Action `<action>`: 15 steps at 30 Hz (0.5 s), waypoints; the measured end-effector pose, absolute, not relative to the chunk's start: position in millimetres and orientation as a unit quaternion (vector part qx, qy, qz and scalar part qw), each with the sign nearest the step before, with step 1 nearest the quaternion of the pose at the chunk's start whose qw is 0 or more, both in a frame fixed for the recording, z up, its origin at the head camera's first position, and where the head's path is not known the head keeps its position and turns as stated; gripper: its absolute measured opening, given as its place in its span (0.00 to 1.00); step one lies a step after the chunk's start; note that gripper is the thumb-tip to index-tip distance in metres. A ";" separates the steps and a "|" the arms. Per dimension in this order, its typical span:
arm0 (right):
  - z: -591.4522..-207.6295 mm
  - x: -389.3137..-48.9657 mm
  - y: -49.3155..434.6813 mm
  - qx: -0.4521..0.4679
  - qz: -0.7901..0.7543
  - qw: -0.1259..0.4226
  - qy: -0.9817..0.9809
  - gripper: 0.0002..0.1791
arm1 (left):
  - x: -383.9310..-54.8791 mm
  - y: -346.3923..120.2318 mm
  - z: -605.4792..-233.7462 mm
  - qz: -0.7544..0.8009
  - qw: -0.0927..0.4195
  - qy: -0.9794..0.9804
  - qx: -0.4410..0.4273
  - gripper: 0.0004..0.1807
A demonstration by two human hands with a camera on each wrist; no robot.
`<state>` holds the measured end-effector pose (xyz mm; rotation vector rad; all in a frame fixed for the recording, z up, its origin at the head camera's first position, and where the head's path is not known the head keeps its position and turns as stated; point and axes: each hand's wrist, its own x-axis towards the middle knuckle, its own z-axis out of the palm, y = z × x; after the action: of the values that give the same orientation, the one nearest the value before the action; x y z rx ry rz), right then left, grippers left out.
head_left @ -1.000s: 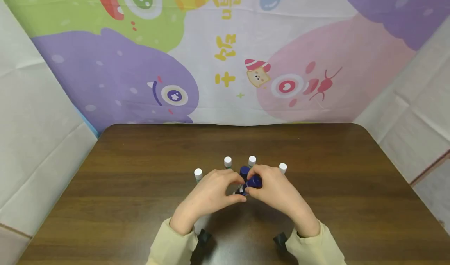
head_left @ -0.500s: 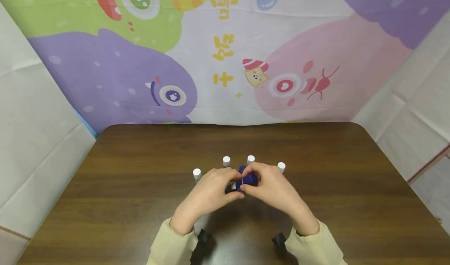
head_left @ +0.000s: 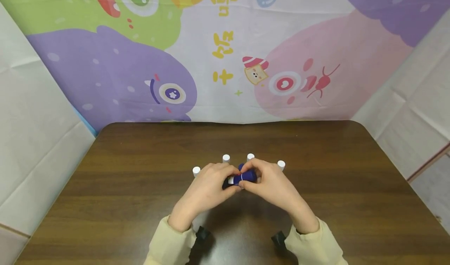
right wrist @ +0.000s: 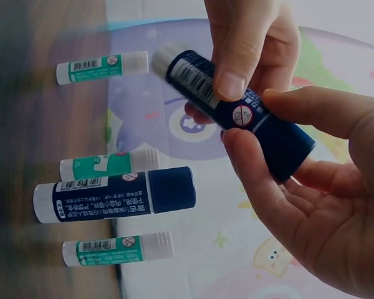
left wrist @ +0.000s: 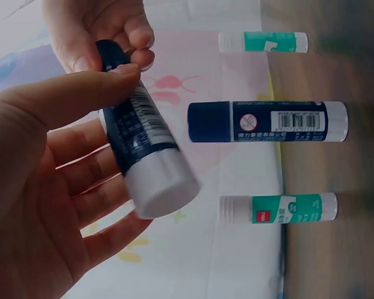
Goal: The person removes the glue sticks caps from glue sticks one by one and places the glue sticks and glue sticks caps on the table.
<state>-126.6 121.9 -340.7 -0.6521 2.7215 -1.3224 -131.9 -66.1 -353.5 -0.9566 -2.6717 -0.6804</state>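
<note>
Between both hands a dark blue glue stick (head_left: 247, 176) is held lying almost sideways above the table. My left hand (head_left: 207, 185) grips its barrel, thumb across the barcode label, with the white base (left wrist: 165, 190) pointing out past the fingers in the left wrist view. My right hand (head_left: 272, 183) pinches the cap end (right wrist: 285, 149) between thumb and fingers; the cap is on the barrel. Just beyond the hands stands a second blue glue stick (right wrist: 115, 196), upright and capped, mostly hidden in the head view.
Several smaller green glue sticks with white caps stand upright in an arc behind the hands, among them a far-left one (head_left: 196, 171) and a far-right one (head_left: 281, 165). The brown wooden table (head_left: 105, 202) ends at a cartoon-printed cloth (head_left: 218, 101).
The held glue stick has swung from a slant to nearly level and shifted slightly left. Both hands have drawn a little closer together around it.
</note>
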 end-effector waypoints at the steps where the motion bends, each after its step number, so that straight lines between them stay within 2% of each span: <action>1: -340.7 -126.6 121.7 -0.211 -0.429 0.022 0.878 0.13 | -131.4 -67.0 -352.5 -0.233 0.115 -0.910 -0.323 0.13; 7: -342.0 -127.2 119.3 -0.220 -0.468 0.016 0.856 0.14 | -130.2 -73.1 -346.8 -0.229 0.152 -0.910 -0.310 0.12; 15: -340.3 -132.5 120.7 -0.205 -0.590 0.045 0.780 0.15 | -131.5 -78.4 -339.9 -0.278 0.209 -0.883 -0.316 0.15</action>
<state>-132.5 120.7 -340.3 -0.6260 2.3824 -1.8007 -131.5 -78.4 -339.9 -0.8791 -2.4555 -0.7727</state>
